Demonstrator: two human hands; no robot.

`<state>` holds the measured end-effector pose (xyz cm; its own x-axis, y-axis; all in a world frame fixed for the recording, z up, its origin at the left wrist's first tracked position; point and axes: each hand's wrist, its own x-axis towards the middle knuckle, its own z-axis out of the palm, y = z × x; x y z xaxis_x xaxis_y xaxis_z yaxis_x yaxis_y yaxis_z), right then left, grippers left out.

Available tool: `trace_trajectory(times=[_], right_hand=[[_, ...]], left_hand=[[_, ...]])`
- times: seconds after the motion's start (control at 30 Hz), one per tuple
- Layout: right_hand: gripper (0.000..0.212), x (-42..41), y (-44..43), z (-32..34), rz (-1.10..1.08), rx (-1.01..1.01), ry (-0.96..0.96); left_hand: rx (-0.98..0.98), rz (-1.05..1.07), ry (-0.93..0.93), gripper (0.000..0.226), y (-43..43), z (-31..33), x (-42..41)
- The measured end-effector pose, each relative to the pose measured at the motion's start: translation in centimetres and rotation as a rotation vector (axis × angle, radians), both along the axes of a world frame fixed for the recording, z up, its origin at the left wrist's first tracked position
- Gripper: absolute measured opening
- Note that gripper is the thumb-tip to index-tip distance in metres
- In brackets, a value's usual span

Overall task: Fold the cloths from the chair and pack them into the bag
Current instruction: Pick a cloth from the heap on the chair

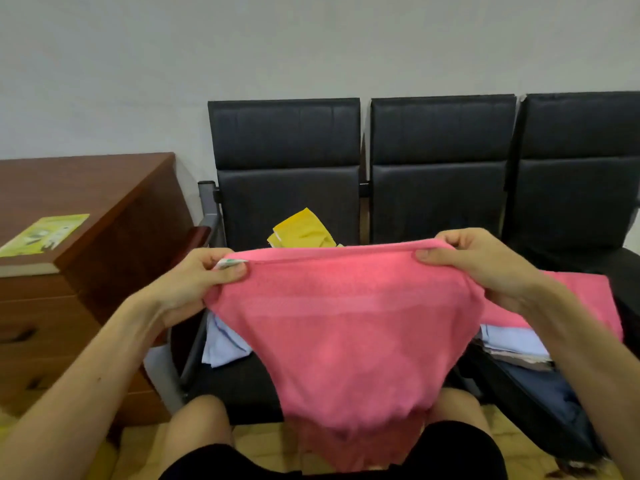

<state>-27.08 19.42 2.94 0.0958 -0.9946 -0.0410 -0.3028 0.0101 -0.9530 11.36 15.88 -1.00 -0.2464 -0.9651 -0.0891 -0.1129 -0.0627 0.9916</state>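
Pink towel [346, 327] hangs spread — I pinch its top hem with my left hand [204, 275] and right hand [485, 261], both closed, stretching it flat for folding.

The pink towel [349, 327] is covering most of the yellow cloth [303, 230] and pale blue cloths [223, 344] lying on the far chair seat [242, 382]. The right edge is cutting off the rightmost chair [581, 168] and the dark bag [540, 403]. The print on the green booklet [45, 233], at left, is staying too small to read.
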Motion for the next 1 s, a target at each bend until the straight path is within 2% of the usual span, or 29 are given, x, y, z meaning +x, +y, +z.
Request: trace_trajectory(times=[0.13, 0.2, 0.23, 0.33, 0.4, 0.53, 0.63, 0.73, 0.8, 0.9, 0.93, 1.0], right_hand=[[0.030, 0.8, 0.3, -4.1, -0.064, 0.132, -0.145], [0.013, 1.8, 0.6, -6.3, -0.152, 0.138, -0.218], [0.011, 2.3, 0.7, -7.4, -0.202, 0.107, -0.207], [0.026, 3.8, 1.0, -10.0, -0.304, 0.002, -0.099], [0.028, 4.3, 1.3, -11.0, -0.323, -0.018, -0.100], [0.026, 5.0, 1.7, -12.3, -0.294, 0.075, -0.166], [0.018, 6.1, 1.9, -12.9, -0.291, 0.153, -0.278], [0.018, 7.4, 2.0, -13.2, -0.270, 0.212, -0.345], [0.026, 8.2, 2.1, -13.5, -0.257, 0.228, -0.357], [0.021, 9.2, 2.4, -13.7, -0.258, 0.239, -0.379], [0.025, 9.6, 2.6, -13.7, -0.260, 0.248, -0.390], [0.047, 10.2, 2.9, -13.3, -0.251, 0.250, -0.424]], left_hand=[[0.110, 0.239, 0.240, 0.075, 1.4, -5.0, -1.7], [0.183, 0.300, 0.334, 0.075, 2.0, -6.7, -2.7], [0.224, 0.317, 0.376, 0.065, 2.5, -7.5, -3.2], [0.310, 0.410, 0.433, 0.019, 3.4, -9.3, -5.1], [0.312, 0.500, 0.379, 0.008, 3.7, -10.6, -5.7], [0.274, 0.616, 0.200, 0.011, 4.1, -12.3, -5.7], [0.292, 0.596, 0.179, 0.011, 4.4, -12.4, -5.8], [0.383, 0.499, 0.307, 0.010, 4.9, -12.0, -6.7], [0.445, 0.453, 0.410, 0.007, 5.2, -11.7, -7.3], [0.472, 0.385, 0.516, 0.048, 5.5, -11.7, -7.8], [0.492, 0.382, 0.538, 0.046, 5.5, -11.7, -8.0], [0.510, 0.362, 0.589, 0.023, 5.7, -11.6, -8.5]])
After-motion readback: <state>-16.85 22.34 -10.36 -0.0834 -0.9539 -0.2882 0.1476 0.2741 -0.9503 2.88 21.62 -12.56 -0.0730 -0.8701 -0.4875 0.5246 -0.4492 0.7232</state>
